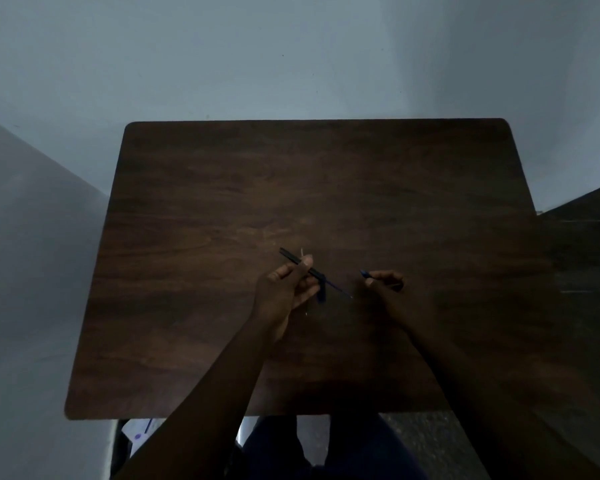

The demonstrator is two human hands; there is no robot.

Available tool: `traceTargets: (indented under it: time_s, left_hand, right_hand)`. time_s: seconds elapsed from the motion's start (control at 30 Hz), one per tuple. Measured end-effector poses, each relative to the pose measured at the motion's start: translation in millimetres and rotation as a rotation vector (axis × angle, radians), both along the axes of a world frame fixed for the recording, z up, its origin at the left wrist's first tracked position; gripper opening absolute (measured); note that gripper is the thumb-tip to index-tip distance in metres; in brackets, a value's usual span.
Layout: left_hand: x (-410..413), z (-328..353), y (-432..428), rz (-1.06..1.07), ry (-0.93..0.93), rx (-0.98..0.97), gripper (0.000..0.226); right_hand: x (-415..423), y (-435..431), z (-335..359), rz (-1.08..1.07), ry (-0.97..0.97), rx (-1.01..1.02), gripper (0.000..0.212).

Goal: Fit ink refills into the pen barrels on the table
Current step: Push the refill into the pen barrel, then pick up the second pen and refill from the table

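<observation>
Two bare arms reach up from the near edge over a dark brown table point(222, 188). On the left side, the left hand point(284, 289) is curled shut around a black barrel point(297, 259), pinched between thumb and fingers. That barrel slants up to the left, held just above the wood. A thin blue refill point(340, 289) sticks out of its lower right end, so it looks only partly in. Something small and blue hangs beside that end; it is too dark to tell what it is. Off to the right, the right hand point(387, 284) has its fingers closed on a small dark tip piece point(365, 273), which points at the refill but is apart from it. My guess is the step is closing up this pen. Next, the refill likely needs pushing all the way in, then the tip lined up straight and fitted on.
</observation>
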State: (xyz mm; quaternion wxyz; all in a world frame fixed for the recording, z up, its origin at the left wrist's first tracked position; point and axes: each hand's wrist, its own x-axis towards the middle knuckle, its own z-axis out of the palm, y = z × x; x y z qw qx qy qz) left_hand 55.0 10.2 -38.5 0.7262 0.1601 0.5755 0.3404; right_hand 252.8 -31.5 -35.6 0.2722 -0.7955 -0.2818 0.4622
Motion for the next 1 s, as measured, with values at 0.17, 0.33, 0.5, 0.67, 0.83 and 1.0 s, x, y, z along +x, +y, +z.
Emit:
traceTargets:
  time_s: [0.17,0.33,0.5,0.67,0.83,1.0]
  left_hand:
    - [17.4,-0.6,3.1,-0.109,0.041,-0.034,0.027]
    - [30.1,-7.2,15.2,-0.321,0.347,0.048,0.038]
    - [43.6,-5.8,19.8,-0.458,0.546,0.217,0.029]
    - [53.3,-12.7,25.0,-0.531,0.591,0.202,0.033]
    - [56.8,-14.5,27.9,-0.517,0.585,0.163,0.032]
    - [56.7,-17.7,28.9,-0.509,0.58,0.146,0.033]
  right_hand:
    - [0.1,-8.0,-14.6,0.106,-0.13,-0.051,0.014]
    - [-0.5,-11.9,-14.7,0.143,-0.211,-0.051,0.014]
    - [2.3,-19.0,-20.2,0.186,-0.358,-0.119,0.025]
    - [6.3,-20.1,-16.7,0.167,-0.31,-0.103,0.023]
    - [-6.7,-29.0,-6.9,-0.01,0.081,-0.073,0.022]
    - [-17.2,-36.0,-10.2,0.094,0.164,-0.038,0.029]
